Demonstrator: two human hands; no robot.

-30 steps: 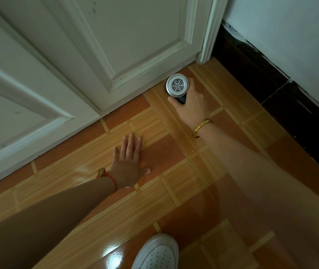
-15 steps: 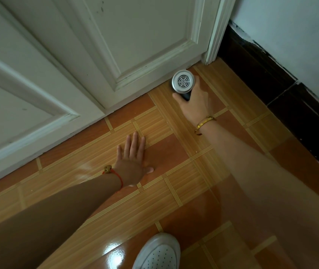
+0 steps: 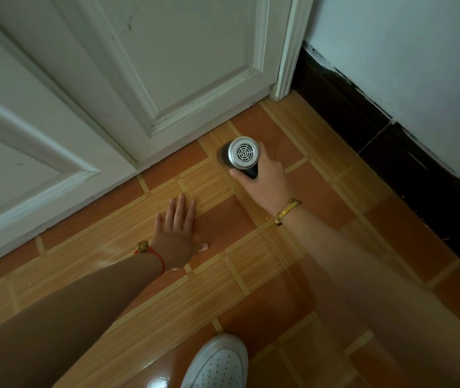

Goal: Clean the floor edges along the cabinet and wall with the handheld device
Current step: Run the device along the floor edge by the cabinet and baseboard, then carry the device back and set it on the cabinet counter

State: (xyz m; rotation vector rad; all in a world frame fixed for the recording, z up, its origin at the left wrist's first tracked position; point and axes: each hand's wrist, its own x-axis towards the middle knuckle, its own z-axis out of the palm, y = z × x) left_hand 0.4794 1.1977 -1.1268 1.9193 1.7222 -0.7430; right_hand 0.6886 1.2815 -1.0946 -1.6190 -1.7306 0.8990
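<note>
My right hand (image 3: 268, 180) grips the handheld device (image 3: 243, 154), a dark body with a round silver vented end facing up at me. Its nose points down at the orange tiled floor (image 3: 251, 278), a short way out from the bottom edge of the white panelled cabinet (image 3: 184, 79). My left hand (image 3: 175, 236) lies flat on the tiles with fingers spread, palm down, to the lower left of the device. The device's front end is hidden under its body.
A white wall (image 3: 408, 60) with a black skirting strip (image 3: 391, 152) runs along the right and meets the cabinet frame at the corner. My white shoe (image 3: 217, 362) stands on the glossy tiles at the bottom.
My right hand has drawn the device away from the cabinet's base and toward me. My left hand stays flat on the floor.
</note>
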